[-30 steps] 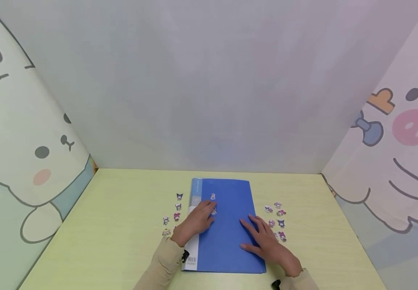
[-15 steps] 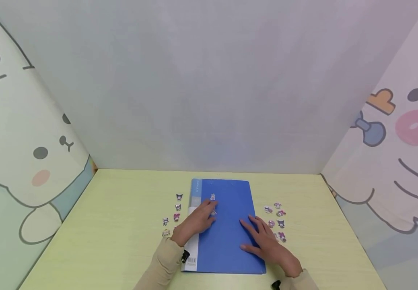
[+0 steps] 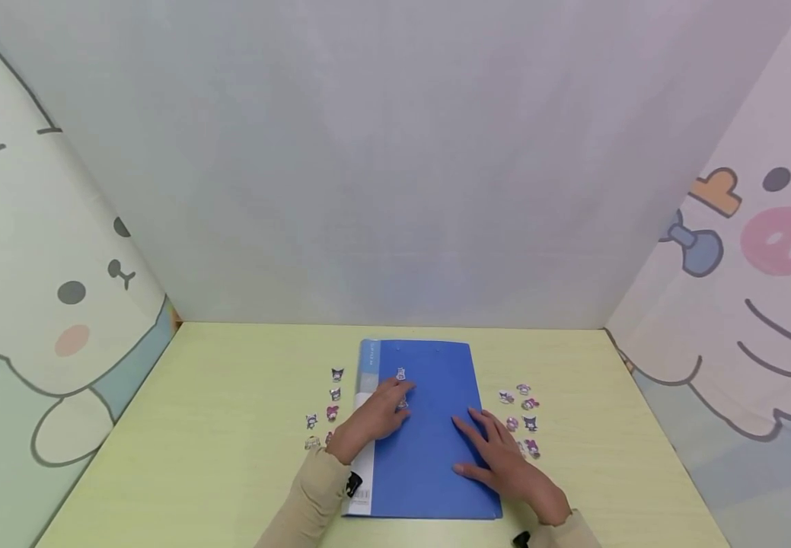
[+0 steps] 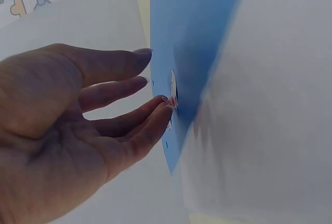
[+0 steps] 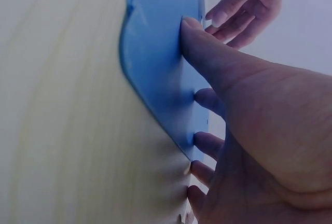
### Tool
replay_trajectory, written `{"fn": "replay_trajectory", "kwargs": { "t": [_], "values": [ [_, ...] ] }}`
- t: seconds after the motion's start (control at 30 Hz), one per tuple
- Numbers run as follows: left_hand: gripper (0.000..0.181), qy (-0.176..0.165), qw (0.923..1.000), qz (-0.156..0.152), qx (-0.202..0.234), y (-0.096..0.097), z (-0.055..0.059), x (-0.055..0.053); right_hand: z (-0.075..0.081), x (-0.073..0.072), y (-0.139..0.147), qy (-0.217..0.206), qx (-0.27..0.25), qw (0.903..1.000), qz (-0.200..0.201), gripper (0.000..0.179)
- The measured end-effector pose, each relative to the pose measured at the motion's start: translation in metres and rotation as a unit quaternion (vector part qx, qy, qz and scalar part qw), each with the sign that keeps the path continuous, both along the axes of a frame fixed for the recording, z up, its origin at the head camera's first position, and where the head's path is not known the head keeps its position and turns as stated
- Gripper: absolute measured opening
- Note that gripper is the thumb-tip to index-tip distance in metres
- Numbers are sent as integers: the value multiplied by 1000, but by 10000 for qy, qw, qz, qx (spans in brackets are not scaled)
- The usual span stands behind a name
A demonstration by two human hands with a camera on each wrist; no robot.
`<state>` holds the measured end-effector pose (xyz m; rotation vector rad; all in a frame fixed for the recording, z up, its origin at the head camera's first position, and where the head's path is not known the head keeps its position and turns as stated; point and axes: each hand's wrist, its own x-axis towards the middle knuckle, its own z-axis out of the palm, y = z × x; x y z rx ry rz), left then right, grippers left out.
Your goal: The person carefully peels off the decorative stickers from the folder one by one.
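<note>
A blue file folder (image 3: 422,479) with a white and light-blue spine strip lies on the table in the head view. My left hand (image 3: 376,415) reaches over its spine side, fingertips touching a small cartoon sticker (image 4: 174,86) on the cover. In the left wrist view the fingers are gently bent, thumb apart from them, and one edge of the sticker shows beside the fingertips. Just beyond them on the cover is another sticker (image 3: 400,374). With fingers spread, my right hand (image 3: 505,463) rests on the folder's right side, its thumb on the cover.
Several loose cartoon stickers (image 3: 333,412) lie on the table left of the folder. Several more stickers (image 3: 530,423) are scattered to its right, some partly behind my right hand. A pale wood table (image 3: 231,380) is bordered by a plain back curtain and cartoon-printed side curtains.
The head view has shifted slightly. Both hands stay in nearly the same place on the folder, with my left fingertips only a touch farther right.
</note>
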<state>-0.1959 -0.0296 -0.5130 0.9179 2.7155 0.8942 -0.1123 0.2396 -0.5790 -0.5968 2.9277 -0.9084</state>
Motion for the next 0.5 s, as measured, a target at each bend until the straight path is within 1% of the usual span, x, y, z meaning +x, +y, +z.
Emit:
{"fn": "replay_trajectory", "kwargs": {
  "t": [0.3,0.5],
  "values": [
    [39,299,9995,61,56,3,-1,2,3,1,0,-39,45,10000,12,76],
    [37,373,9993,47,79,3,0,4,4,2,-1,10,31,10000,-4,76]
  ]
}}
